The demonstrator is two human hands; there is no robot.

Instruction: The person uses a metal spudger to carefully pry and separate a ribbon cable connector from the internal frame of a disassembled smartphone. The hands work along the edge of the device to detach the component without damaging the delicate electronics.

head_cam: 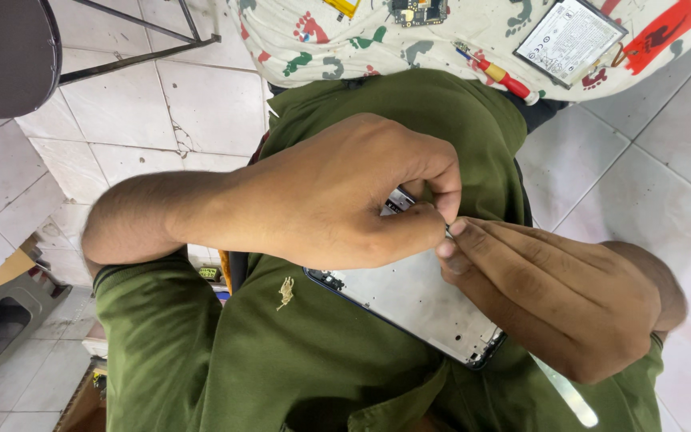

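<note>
Nearest the camera, the left hand point(329, 192) and right hand point(553, 296) met over an opened phone frame point(417, 300) that lay on the green-clad lap, its back already off and its pale inner plate bare, with dark edges and small parts at the corners. Both grips were pinched together on a tiny part point(447, 230) above the frame, too small to identify. On the patterned cloth point(441, 48) beyond lay a flat battery point(569, 38), a red-handled screwdriver point(499, 74) and a small circuit board point(417, 11), so disassembly seemed well advanced.

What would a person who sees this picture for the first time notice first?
Two bare hands meet at the centre: the left hand and the right hand pinch a tiny part over an opened phone frame resting on green clothing. At the top, a patterned cloth holds a battery and a screwdriver.
</note>
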